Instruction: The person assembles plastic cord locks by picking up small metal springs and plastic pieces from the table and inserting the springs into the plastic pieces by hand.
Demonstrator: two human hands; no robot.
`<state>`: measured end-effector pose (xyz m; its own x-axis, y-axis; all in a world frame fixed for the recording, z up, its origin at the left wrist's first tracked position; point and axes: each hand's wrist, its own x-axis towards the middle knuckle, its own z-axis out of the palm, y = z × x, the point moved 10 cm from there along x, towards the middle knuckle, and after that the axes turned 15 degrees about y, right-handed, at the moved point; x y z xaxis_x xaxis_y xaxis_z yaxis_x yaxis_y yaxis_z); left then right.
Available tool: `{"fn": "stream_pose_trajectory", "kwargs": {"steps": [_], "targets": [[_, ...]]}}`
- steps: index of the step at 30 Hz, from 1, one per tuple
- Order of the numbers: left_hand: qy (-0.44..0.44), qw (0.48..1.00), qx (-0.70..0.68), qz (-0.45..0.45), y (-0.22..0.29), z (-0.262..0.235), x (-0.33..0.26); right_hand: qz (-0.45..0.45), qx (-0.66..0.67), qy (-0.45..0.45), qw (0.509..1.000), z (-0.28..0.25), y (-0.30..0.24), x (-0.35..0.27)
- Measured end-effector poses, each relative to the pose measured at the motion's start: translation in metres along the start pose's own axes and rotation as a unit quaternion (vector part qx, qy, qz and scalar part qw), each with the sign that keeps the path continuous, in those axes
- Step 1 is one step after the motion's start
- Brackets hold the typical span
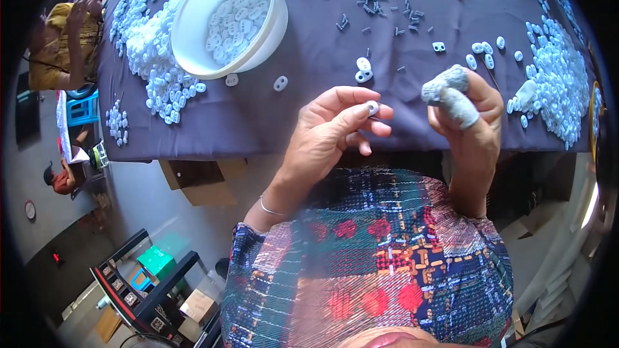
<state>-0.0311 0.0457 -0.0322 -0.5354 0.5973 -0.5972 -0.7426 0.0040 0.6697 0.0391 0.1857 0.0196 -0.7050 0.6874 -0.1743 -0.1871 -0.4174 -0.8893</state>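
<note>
Pinching a small white oval piece (373, 109) between left hand (332, 122) thumb and forefinger, above the near edge of the tabletop (258, 125). Holding the right hand (478, 113) near that edge too, grey-wrapped thumb and forefinger brought together; cannot tell whether gripping anything. Facing a white tub (276, 35) toward the left edge and a heap of white pieces (560, 93) by the right.

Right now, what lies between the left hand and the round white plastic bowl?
The head view shows a white oval two-holed piece on dark cloth between the left hand and bowl.
</note>
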Motion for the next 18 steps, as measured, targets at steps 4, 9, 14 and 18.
{"fn": "stream_pose_trajectory", "kwargs": {"steps": [4,9,14,18], "targets": [[0.023,0.999,-0.025,0.014,0.004,-0.008,0.0,0.019,-0.083,-0.004,0.996,0.013,0.009,-0.007],[0.045,0.994,0.05,0.086,0.013,-0.014,0.003,-0.029,-0.183,-0.039,0.982,0.023,0.004,-0.011],[0.059,0.974,0.14,0.168,0.023,-0.013,-0.002,-0.151,-0.285,-0.072,0.944,0.035,0.003,-0.011],[0.066,0.952,0.172,0.245,0.033,-0.006,-0.008,-0.145,-0.329,-0.093,0.929,0.037,0.01,-0.012]]}}
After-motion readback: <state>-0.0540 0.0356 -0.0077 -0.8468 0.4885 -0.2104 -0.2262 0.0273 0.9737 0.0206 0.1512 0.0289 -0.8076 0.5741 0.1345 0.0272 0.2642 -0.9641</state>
